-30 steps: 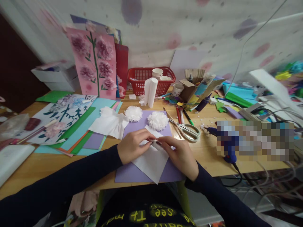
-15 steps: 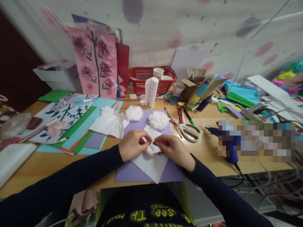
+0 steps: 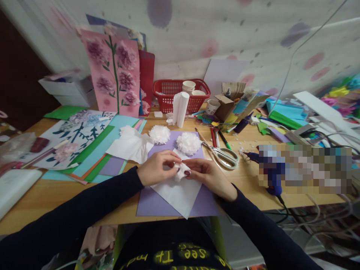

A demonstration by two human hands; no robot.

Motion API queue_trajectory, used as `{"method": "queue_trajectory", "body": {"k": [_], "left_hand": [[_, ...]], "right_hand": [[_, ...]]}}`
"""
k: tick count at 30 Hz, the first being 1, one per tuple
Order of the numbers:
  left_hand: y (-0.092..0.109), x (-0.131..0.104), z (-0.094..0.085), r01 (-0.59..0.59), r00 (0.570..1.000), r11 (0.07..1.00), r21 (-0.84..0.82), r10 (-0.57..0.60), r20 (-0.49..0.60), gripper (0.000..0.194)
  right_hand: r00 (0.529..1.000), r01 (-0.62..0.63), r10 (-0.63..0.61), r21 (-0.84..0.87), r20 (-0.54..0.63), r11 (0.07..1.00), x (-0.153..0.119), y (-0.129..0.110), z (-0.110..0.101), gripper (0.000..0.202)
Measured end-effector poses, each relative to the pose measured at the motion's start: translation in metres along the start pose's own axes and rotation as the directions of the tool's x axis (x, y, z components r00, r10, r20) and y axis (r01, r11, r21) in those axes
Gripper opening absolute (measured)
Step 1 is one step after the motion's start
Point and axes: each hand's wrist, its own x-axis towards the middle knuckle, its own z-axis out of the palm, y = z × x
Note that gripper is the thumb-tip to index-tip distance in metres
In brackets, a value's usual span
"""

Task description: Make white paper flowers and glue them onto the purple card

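One small, crumpled white paper bunch [image 3: 180, 175]

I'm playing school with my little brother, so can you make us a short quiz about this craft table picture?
1. True or false: the right hand is holding the scissors.
2. How many puffy white flowers lie just beyond the hands?
3. What is inside the red basket? A) a glue gun, B) white cups, C) a pink picture.

Key:
1. False; both it and the left hand pinch some bunched white paper.
2. Two.
3. B.
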Motion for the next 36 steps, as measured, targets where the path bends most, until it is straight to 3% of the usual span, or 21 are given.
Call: {"method": "queue_trajectory", "body": {"k": [2,4,8,11,13,16,19,22,24,28,32,36], "left_hand": [[0.002,-0.003,-0.003,-0.04,0.996,0.999,-0.015,0.041,0.076,0.04],[0.003,-0.005,-0.005,-0.076,0.994,0.997,0.007,0.075,0.081,0.051],[0.004,-0.008,-0.002,-0.064,0.998,0.998,0.024,0.064,0.012,0.033],[0.002,-0.01,0.003,-0.079,0.997,0.99,0.115,0.077,0.022,0.024],[-0.001,-0.011,0.007,-0.085,0.996,0.981,0.173,0.081,0.028,0.023],[-0.005,-0.012,0.014,-0.034,0.999,0.98,0.196,0.036,-0.006,0.017],[-0.005,-0.013,0.018,0.005,1.0,0.992,0.122,-0.003,-0.017,0.016],[-0.002,-0.016,0.019,0.027,0.999,1.0,0.014,-0.028,0.033,0.022],[0.0,-0.019,0.018,0.047,0.996,0.995,-0.084,-0.04,0.076,0.027],[-0.003,-0.023,0.017,0.071,0.988,0.979,-0.19,-0.042,0.152,0.03],[-0.007,-0.023,0.019,0.065,0.993,0.971,-0.229,-0.041,0.106,0.028],[-0.008,-0.021,0.02,-0.018,0.999,0.999,-0.028,0.019,0.044,0.026]], "right_hand": [[0.999,-0.005,0.007,0.054,-0.041,0.999,0.0,0.0,-0.001,0.033],[0.998,0.004,0.0,0.062,-0.061,0.998,0.001,0.0,-0.001,0.031],[0.998,0.049,-0.05,-0.048,-0.033,0.998,-0.002,0.0,0.001,0.03],[0.987,0.158,-0.16,-0.32,0.021,0.934,-0.006,-0.001,0.001,0.021],[0.959,0.263,-0.273,-0.574,0.071,0.775,-0.008,-0.002,0.001,0.014],[0.879,0.386,-0.44,-0.818,0.185,0.427,-0.01,-0.002,0.001,0.012],[0.791,0.475,-0.521,-0.86,0.322,0.189,-0.011,0.002,0.0,0.012],[0.737,0.492,-0.563,-0.868,0.374,0.066,-0.013,0.007,-0.001,0.018],[0.721,0.488,-0.588,-0.871,0.366,0.056,-0.016,0.009,-0.002,0.021],[0.722,0.485,-0.617,-0.865,0.314,0.127,-0.021,0.013,-0.003,0.016],[0.742,0.489,-0.592,-0.858,0.315,0.157,-0.023,0.018,-0.004,0.017],[0.734,0.492,-0.586,-0.864,0.344,0.109,-0.022,0.019,-0.002,0.016]]}}
